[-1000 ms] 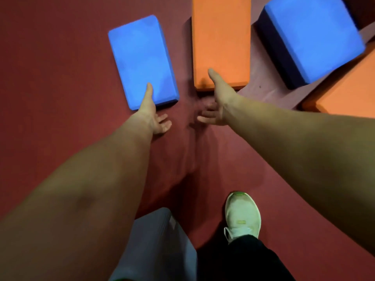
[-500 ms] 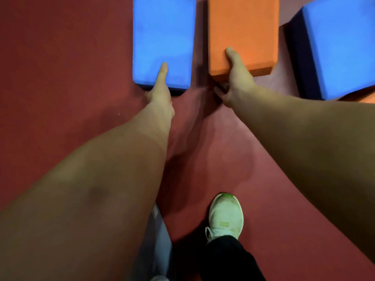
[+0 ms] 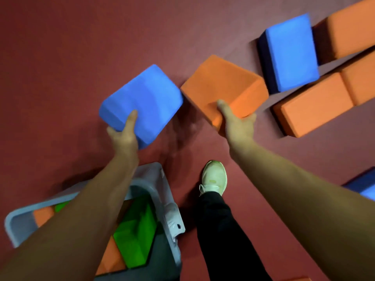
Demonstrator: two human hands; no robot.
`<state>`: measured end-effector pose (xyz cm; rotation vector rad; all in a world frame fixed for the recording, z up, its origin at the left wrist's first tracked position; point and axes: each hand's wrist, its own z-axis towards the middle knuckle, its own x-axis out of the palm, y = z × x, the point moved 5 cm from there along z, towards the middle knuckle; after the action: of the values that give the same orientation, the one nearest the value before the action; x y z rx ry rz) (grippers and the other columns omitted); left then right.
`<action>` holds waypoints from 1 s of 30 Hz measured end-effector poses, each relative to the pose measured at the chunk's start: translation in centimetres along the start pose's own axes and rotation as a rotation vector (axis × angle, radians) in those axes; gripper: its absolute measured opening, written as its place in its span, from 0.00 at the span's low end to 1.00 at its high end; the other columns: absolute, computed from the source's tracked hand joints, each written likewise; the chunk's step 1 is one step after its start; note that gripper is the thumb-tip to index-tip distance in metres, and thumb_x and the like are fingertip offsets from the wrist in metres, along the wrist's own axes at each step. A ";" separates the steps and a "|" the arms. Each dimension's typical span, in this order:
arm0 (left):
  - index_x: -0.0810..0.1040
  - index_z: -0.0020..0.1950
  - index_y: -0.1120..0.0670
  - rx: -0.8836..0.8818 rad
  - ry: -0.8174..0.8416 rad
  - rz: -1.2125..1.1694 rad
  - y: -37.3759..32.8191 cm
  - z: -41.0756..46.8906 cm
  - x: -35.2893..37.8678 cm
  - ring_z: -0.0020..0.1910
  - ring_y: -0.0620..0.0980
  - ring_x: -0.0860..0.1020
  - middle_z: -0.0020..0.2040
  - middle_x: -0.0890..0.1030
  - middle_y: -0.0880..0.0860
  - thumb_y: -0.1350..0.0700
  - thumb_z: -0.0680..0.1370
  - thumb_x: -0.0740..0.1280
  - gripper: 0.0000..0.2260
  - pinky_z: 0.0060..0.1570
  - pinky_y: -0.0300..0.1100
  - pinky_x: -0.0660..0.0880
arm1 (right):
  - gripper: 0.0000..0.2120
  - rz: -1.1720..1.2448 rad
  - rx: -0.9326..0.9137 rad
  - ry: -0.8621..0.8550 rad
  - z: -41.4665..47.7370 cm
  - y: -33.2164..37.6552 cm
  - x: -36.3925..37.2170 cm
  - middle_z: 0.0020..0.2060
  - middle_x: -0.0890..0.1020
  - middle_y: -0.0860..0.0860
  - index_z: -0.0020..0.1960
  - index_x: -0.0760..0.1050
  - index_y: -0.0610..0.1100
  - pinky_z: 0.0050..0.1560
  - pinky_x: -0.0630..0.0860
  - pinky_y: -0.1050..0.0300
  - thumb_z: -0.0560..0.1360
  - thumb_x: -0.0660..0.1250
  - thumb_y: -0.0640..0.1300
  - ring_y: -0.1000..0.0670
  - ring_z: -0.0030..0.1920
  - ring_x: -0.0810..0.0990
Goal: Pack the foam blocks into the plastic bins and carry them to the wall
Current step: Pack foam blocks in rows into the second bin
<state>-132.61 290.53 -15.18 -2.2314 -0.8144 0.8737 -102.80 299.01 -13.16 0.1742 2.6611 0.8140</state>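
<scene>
My left hand [image 3: 123,134] grips a blue foam block [image 3: 144,98] by its near end, thumb on top, holding it tilted above the red floor. My right hand [image 3: 236,122] grips an orange foam block [image 3: 221,84] the same way, just to the right of the blue one. A grey plastic bin [image 3: 162,185] stands at the lower left under my left forearm. Inside it lie green blocks [image 3: 136,230] and orange blocks [image 3: 43,214], partly hidden by my arm.
On the floor at the upper right lie another blue block [image 3: 292,53] and several orange blocks [image 3: 312,104]. A further blue block [image 3: 365,187] shows at the right edge. My shoe [image 3: 214,177] and dark trouser leg stand beside the bin.
Both hands closed on their blocks and lifted them off the floor toward me. The view pulled back, bringing the bin with its green and orange blocks into sight.
</scene>
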 end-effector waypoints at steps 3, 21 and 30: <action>0.72 0.63 0.54 0.114 0.030 0.069 -1.8 -1.9 -5.0 0.52 0.44 0.81 0.56 0.81 0.48 0.47 0.73 0.75 0.23 0.56 0.39 0.78 | 0.32 -0.120 -0.122 0.034 -5.6 0.3 -1.3 0.50 0.78 0.58 0.61 0.65 0.49 0.49 0.73 0.65 0.66 0.79 0.56 0.62 0.48 0.78; 0.71 0.65 0.45 0.338 0.213 0.450 -7.0 -9.1 -35.1 0.48 0.31 0.78 0.52 0.78 0.36 0.42 0.71 0.77 0.27 0.46 0.26 0.71 | 0.40 -0.564 -0.513 0.139 -36.9 -7.8 5.2 0.49 0.79 0.60 0.67 0.61 0.51 0.57 0.77 0.45 0.65 0.72 0.70 0.49 0.54 0.81; 0.62 0.75 0.43 0.218 0.252 0.548 0.4 -11.8 -40.9 0.65 0.51 0.76 0.67 0.77 0.43 0.28 0.63 0.70 0.44 0.63 0.49 0.74 | 0.42 -0.823 -0.444 0.292 -40.7 -15.3 6.7 0.58 0.76 0.51 0.70 0.60 0.48 0.48 0.63 0.57 0.67 0.72 0.69 0.56 0.49 0.68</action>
<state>-148.12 257.50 6.74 -2.3322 0.0202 0.8454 -124.19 266.68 7.75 -1.1341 2.3466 1.1291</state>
